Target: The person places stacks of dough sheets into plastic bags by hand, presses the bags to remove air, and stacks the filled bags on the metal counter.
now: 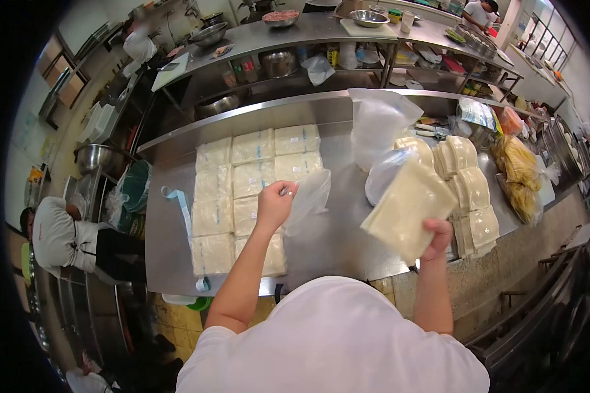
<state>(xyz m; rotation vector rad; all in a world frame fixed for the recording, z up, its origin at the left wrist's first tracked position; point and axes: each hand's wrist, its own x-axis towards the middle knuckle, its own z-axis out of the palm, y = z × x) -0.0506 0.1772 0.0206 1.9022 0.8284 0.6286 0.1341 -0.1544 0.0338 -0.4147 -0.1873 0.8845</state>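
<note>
My left hand point(277, 204) is closed on the edge of a clear plastic bag point(310, 202), which hangs to its right over the metal table. My right hand point(437, 238) grips a stack of pale square dough sheets point(410, 206) by its lower right side, raised above the table and tilted. Under and left of my left arm lie several flat plastic packs of similar sheets point(212, 216) in rows, with blue print on them. To the right stand several bare stacks of dough sheets point(473, 187). Loose plastic bags point(381, 128) lie behind the held stack.
The steel table point(337, 252) has a raised back edge. A light blue strap point(178, 203) lies at its left. Bags of yellowish food point(514, 167) sit at far right. Behind is a counter point(295, 34) with bowls. Co-workers stand left point(65, 229) and at the back point(480, 16).
</note>
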